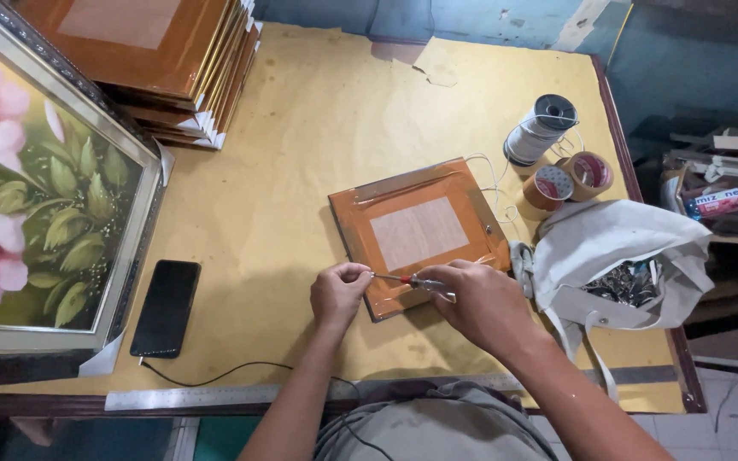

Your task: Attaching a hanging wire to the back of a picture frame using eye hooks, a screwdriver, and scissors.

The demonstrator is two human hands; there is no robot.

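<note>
At frame centre, my right hand (482, 300) grips a red-handled screwdriver (416, 280), my left hand (339, 293) pinching its tip at the orange-backed picture frame (416, 232); I'd keep it steady.

frame under the hands: flat rectangular orange-brown wooden frame back (418, 232), glossy taped border, matt pale panel in the middle
tool in the right hand: slim metal screwdriver with red plastic handle (414, 280), shiny shaft
surface beneath the grip: yellow paper-covered table (301, 162), matt, slightly creased
right of the grip: white cloth bag (617, 243), soft, rumpled
</note>
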